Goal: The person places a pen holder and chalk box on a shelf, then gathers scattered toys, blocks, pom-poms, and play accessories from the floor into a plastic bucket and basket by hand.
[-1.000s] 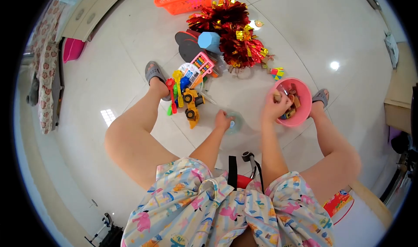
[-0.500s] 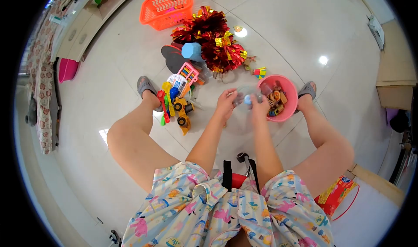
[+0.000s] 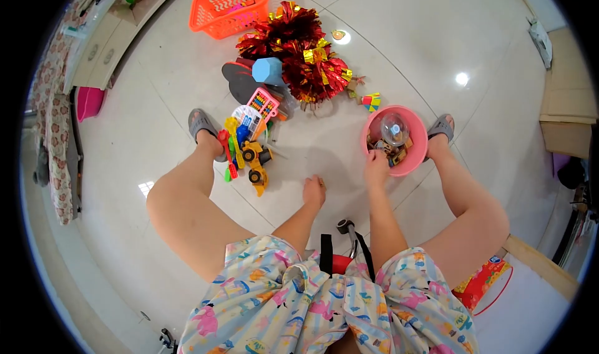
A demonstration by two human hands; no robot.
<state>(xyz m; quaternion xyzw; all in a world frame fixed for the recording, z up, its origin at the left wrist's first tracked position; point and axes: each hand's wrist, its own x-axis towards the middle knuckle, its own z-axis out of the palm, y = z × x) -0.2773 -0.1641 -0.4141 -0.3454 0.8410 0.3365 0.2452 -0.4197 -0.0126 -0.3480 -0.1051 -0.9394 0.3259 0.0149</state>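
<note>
Head view, items entered by size. Tiled floor (image 3: 437,54), pale and glossy, bearing the lots below. Tinsel heap (image 3: 302,48), dark red and gold, far middle. Orange basket (image 3: 228,1), lattice-walled, beside the tinsel's far left. Pink tub (image 3: 419,151), round, upright, near the right foot (image 3: 443,129). Toy loader (image 3: 256,165), yellow and black, near the left foot (image 3: 203,126).

Right hand (image 3: 377,167), at the tub's near left rim, fingers bent inward; we cannot tell whether they pinch anything. Left hand (image 3: 314,193), between loader and tub, fingers curled; palm hidden, so we cannot tell if it grasps anything. Step in hand, we judge: handling at the tub, right hand alone. Next move, we judge, calls for light fingers, as the clear shell could roll.

Clear shell (image 3: 394,129), see-through, rounded, glinting, pale blue spot near its middle; inside the tub, toward the far side, above the wooden pieces. Multicoloured puzzle (image 3: 371,102), just beyond the tub. Wooden pieces (image 3: 397,159), brown and tan, jumbled, partly covered.
</note>
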